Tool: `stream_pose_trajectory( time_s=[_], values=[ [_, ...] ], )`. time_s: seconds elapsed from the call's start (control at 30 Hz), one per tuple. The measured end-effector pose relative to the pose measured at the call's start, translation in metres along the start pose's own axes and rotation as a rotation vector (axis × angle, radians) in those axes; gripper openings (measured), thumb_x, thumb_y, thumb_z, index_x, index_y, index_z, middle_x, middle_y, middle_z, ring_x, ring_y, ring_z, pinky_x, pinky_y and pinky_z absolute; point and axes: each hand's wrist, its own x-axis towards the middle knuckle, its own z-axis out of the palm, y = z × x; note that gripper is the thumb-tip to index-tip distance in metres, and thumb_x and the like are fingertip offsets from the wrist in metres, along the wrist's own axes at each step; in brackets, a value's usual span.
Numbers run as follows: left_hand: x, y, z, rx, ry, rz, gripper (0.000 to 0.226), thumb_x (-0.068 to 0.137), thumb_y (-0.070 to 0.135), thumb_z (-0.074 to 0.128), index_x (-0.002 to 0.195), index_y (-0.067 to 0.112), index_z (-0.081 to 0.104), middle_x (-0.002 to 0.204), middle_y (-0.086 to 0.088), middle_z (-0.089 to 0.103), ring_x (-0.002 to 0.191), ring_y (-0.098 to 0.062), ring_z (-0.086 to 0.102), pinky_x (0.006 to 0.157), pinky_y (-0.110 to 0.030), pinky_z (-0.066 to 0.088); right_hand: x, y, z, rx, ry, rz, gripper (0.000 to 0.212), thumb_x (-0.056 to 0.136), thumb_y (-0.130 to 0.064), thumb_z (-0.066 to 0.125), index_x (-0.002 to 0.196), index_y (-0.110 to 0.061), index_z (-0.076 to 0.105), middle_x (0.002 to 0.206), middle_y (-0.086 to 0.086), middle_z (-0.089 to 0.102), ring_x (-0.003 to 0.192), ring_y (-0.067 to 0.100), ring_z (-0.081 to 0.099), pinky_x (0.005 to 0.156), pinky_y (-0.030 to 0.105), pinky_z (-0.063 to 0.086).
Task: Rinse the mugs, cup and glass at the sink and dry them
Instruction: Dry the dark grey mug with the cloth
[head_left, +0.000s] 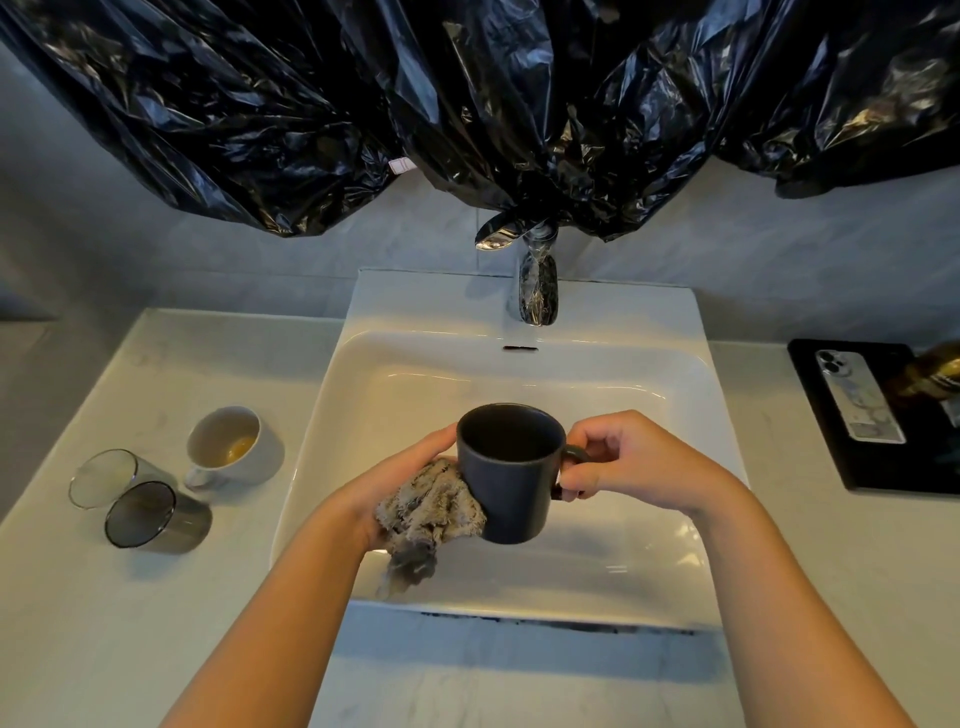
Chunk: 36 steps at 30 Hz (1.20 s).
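A dark grey mug (514, 478) hangs upright over the white sink (519, 322). My right hand (618, 462) pinches its handle. My left hand (410, 467) holds a crumpled grey cloth (431, 514) against the mug's left side. On the counter to the left stand a white mug (236, 447) with a yellowish residue inside, a clear glass (104, 475) and a smoky dark cup (156, 517). No water runs from the chrome tap (537, 283).
Black plastic sheeting (467, 104) hangs over the wall above the tap. At the right, a phone (857, 395) lies on a black tray (893, 473), beside a brownish bottle (930, 374). The pale counter (130, 597) surrounds the sink.
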Motion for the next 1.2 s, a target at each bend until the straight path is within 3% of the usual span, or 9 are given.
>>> stream_pose_trajectory(
  time_s=[0.27, 0.43, 0.5, 0.57, 0.67, 0.8, 0.93, 1.1, 1.2],
  values=[
    [0.008, -0.011, -0.009, -0.112, 0.005, 0.018, 0.038, 0.098, 0.046, 0.041, 0.093, 0.021, 0.07, 0.082, -0.002, 0.075, 0.088, -0.021, 0.066, 0.071, -0.031, 0.048, -0.012, -0.007, 0.022, 0.145, 0.339, -0.033, 0.011, 0.09, -0.011, 0.067, 0.08, -0.015, 0.072, 0.07, -0.002, 0.073, 0.073, 0.014, 0.071, 0.066, 0.018, 0.057],
    [0.021, -0.025, -0.008, -0.774, 0.076, -0.026, 0.041, 0.096, 0.034, 0.041, 0.086, 0.007, 0.07, 0.065, -0.01, 0.061, 0.049, -0.018, 0.055, 0.05, -0.023, 0.045, -0.016, -0.004, 0.049, 0.583, 0.59, -0.009, 0.014, 0.093, -0.007, 0.061, 0.082, -0.004, 0.07, 0.066, 0.004, 0.07, 0.071, 0.015, 0.071, 0.066, 0.022, 0.058],
    [0.027, -0.032, -0.001, -0.972, 0.17, -0.018, 0.037, 0.098, 0.027, 0.037, 0.081, 0.008, 0.064, 0.063, -0.009, 0.057, 0.05, -0.018, 0.055, 0.053, -0.024, 0.048, -0.018, -0.006, 0.058, 0.683, 0.611, 0.011, 0.015, 0.094, -0.009, 0.061, 0.084, -0.002, 0.069, 0.07, 0.004, 0.071, 0.077, 0.017, 0.073, 0.068, 0.022, 0.058],
    [0.025, -0.036, 0.012, -1.029, 0.216, 0.019, 0.036, 0.099, 0.035, 0.041, 0.093, 0.01, 0.066, 0.073, -0.012, 0.067, 0.07, -0.022, 0.063, 0.067, -0.033, 0.05, -0.018, -0.01, 0.068, 0.711, 0.616, 0.014, 0.015, 0.094, -0.011, 0.061, 0.085, -0.002, 0.069, 0.071, 0.003, 0.072, 0.079, 0.018, 0.074, 0.068, 0.022, 0.058],
    [0.015, -0.032, 0.031, -0.975, 0.243, 0.132, 0.036, 0.095, 0.044, 0.048, 0.104, 0.014, 0.066, 0.094, -0.013, 0.073, 0.085, -0.026, 0.069, 0.068, -0.034, 0.054, -0.015, -0.013, 0.083, 0.627, 0.634, 0.005, 0.011, 0.092, -0.012, 0.064, 0.085, -0.005, 0.069, 0.071, 0.004, 0.073, 0.074, 0.017, 0.073, 0.065, 0.02, 0.057],
    [0.009, -0.031, 0.044, -0.789, 0.383, 0.279, 0.029, 0.099, 0.04, 0.043, 0.102, 0.019, 0.063, 0.075, -0.004, 0.073, 0.06, -0.015, 0.069, 0.047, -0.022, 0.051, -0.013, -0.016, 0.094, 0.533, 0.66, -0.02, 0.011, 0.091, -0.014, 0.066, 0.084, -0.007, 0.069, 0.072, 0.003, 0.075, 0.074, 0.015, 0.073, 0.065, 0.018, 0.056],
    [0.008, -0.035, 0.048, -0.687, 0.547, 0.365, 0.028, 0.1, 0.044, 0.038, 0.107, 0.032, 0.063, 0.096, 0.002, 0.071, 0.083, -0.007, 0.069, 0.063, -0.019, 0.051, -0.011, -0.022, 0.103, 0.585, 0.712, -0.011, 0.015, 0.092, -0.017, 0.065, 0.083, -0.006, 0.069, 0.073, 0.002, 0.075, 0.075, 0.015, 0.074, 0.064, 0.016, 0.055],
    [0.008, -0.046, 0.052, -0.451, 0.663, 0.532, 0.04, 0.103, 0.039, 0.031, 0.133, 0.024, 0.054, 0.114, 0.0, 0.065, 0.106, -0.011, 0.061, 0.071, -0.008, 0.052, -0.005, -0.028, 0.109, 0.641, 0.791, 0.021, 0.018, 0.092, -0.022, 0.065, 0.081, -0.009, 0.071, 0.073, 0.001, 0.075, 0.077, 0.015, 0.073, 0.065, 0.018, 0.056],
    [0.012, -0.051, 0.045, -0.31, 0.694, 0.647, 0.038, 0.103, 0.033, 0.036, 0.135, 0.024, 0.054, 0.123, -0.002, 0.063, 0.116, -0.013, 0.058, 0.086, -0.023, 0.055, -0.002, -0.03, 0.107, 0.68, 0.778, 0.06, 0.021, 0.092, -0.023, 0.065, 0.077, -0.009, 0.072, 0.071, 0.002, 0.074, 0.075, 0.018, 0.073, 0.062, 0.017, 0.055]
  ],
)
